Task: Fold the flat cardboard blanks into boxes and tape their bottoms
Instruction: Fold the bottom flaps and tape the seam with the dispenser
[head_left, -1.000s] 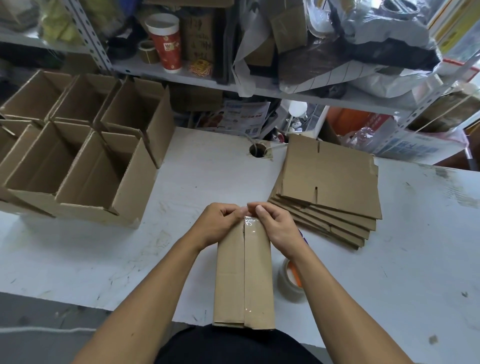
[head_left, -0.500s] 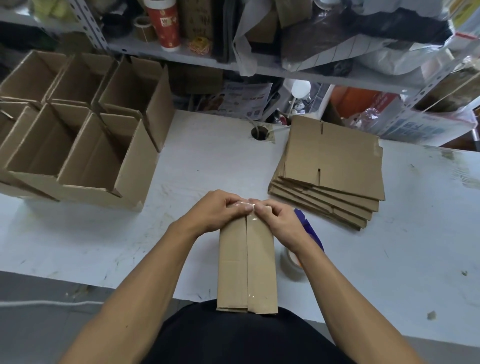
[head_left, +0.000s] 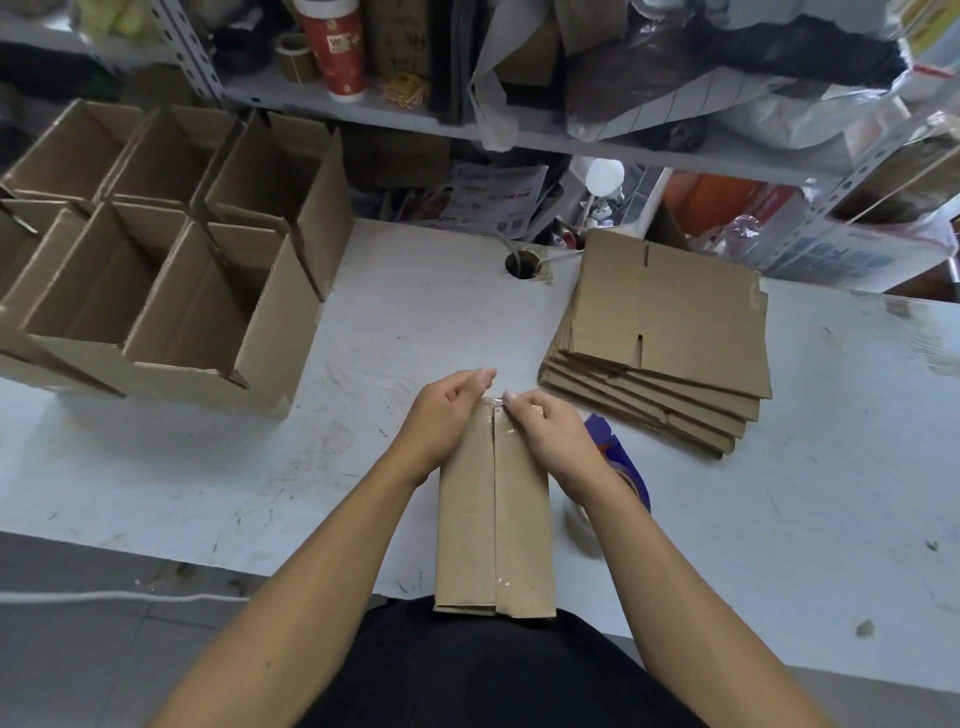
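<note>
A folded cardboard box (head_left: 493, 525) lies in front of me with its bottom up, and clear tape runs along the middle seam. My left hand (head_left: 441, 421) rests on the box's far left corner, its fingers reaching past the far edge. My right hand (head_left: 550, 436) curls over the far right corner with its fingertips on the tape's end. A stack of flat cardboard blanks (head_left: 665, 338) lies on the table to the right. Behind my right wrist sits a tape dispenser (head_left: 621, 457) with a blue handle, partly hidden.
Several open folded boxes (head_left: 171, 291) stand in rows on the left of the white table (head_left: 831, 493). A round cable hole (head_left: 521, 264) is at the table's back. A cluttered shelf (head_left: 519, 78) with a red cup and bags hangs behind.
My left hand's fingers have stretched out past the box's far edge. My right hand's fingertips stay on the tape end. The view has tilted slightly downward.
</note>
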